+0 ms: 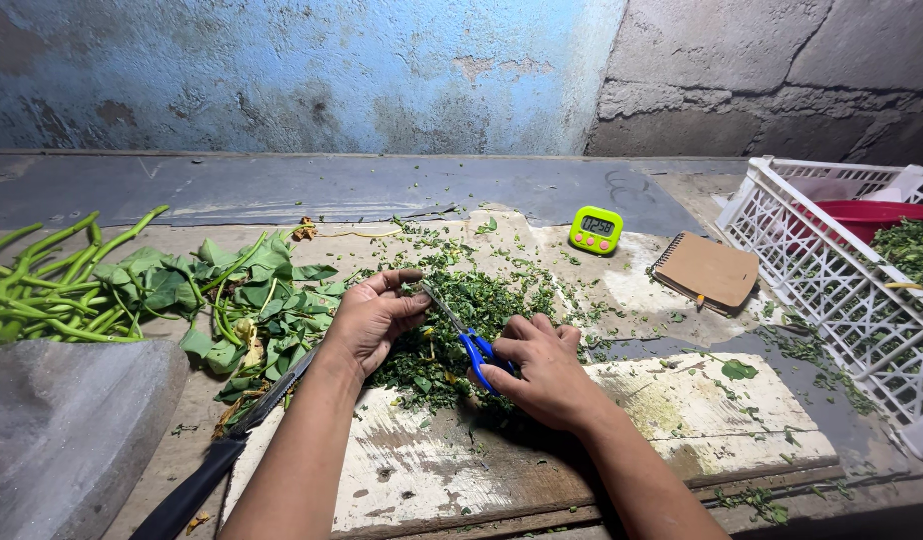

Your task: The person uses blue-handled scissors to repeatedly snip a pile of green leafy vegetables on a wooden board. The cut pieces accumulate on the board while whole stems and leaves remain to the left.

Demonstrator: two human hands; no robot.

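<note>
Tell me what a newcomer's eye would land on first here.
First, the two hands at the centre: the right hand holds blue-handled scissors over a pile of chopped greens, while the left hand rests on the pile. At far left lie whole leaves and long green stems. Behind the pile, a bright green timer stands out beside a brown notebook, with a white crate at right.

Worn wooden bench point(462, 490), chopped greens point(482, 300), leafy stems point(132, 290), perhaps notebook point(709, 268)
</note>
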